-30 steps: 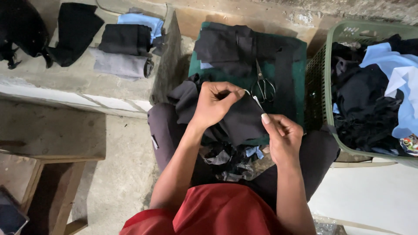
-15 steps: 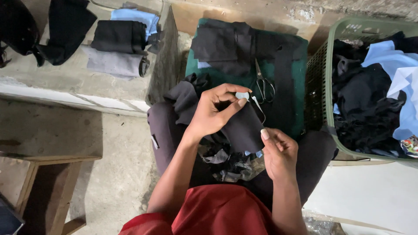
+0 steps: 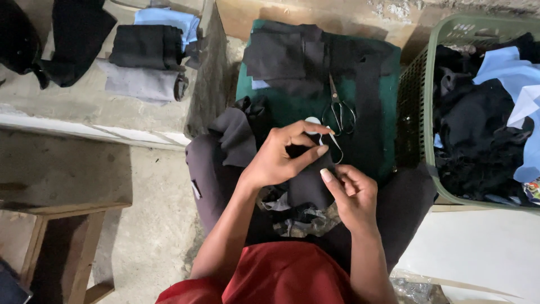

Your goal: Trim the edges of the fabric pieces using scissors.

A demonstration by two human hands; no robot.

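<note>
My left hand (image 3: pixel 278 160) pinches a small piece of black cloth (image 3: pixel 306 186) over my lap, thumb and forefinger closed at its top edge around a small pale bit. My right hand (image 3: pixel 351 194) sits just below and right of it, fingers pinched together against the cloth's right edge. A thin pale thread (image 3: pixel 338 151) curves from the left fingertips down to the right hand. More dark and patterned scraps (image 3: pixel 304 219) lie bunched in my lap under the cloth. A pair of scissors (image 3: pixel 339 110) rests on the green surface (image 3: pixel 281 98) just beyond my hands.
Black cloth pieces (image 3: pixel 292 53) lie stacked on the green surface. A green plastic basket (image 3: pixel 421 112) at the right holds black and light blue fabric. Folded black, grey and blue garments (image 3: pixel 143 53) sit on the concrete ledge at the left. A wooden stool (image 3: pixel 62 247) stands lower left.
My right hand has moved in and up toward the left hand, shortening the thread between them. The left hand has kept its pinch on the black cloth.
</note>
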